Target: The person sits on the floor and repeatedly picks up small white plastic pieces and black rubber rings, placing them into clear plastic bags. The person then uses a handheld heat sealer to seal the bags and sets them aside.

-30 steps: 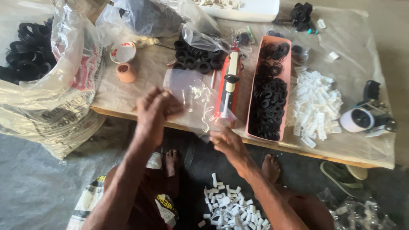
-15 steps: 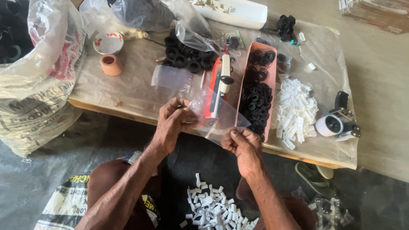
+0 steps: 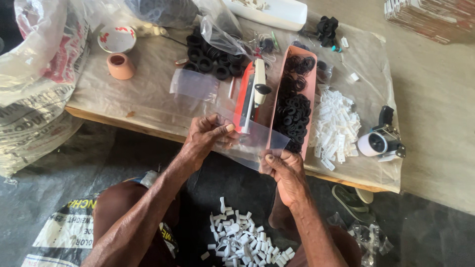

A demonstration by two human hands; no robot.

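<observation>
Both hands hold one small clear plastic bag (image 3: 252, 141) just in front of the low table's near edge. My left hand (image 3: 208, 136) pinches the bag's left side with thumb and fingers. My right hand (image 3: 282, 168) grips its lower right corner. Just behind the bag lies a red and white heat sealer (image 3: 251, 94). To its right stands a long pink tray (image 3: 310, 94) full of black rubber rings (image 3: 293, 111).
A pile of white plastic pieces (image 3: 335, 123) lies right of the tray; more white pieces (image 3: 242, 240) lie on the floor between my legs. Loose black rings (image 3: 210, 57), empty clear bags (image 3: 194, 85), a terracotta cup (image 3: 120, 66), a tape dispenser (image 3: 381, 141) and large sacks (image 3: 34, 74) surround them.
The hands have moved apart and spread the clear bag between them. The camera view shifted slightly, bringing the table nearer.
</observation>
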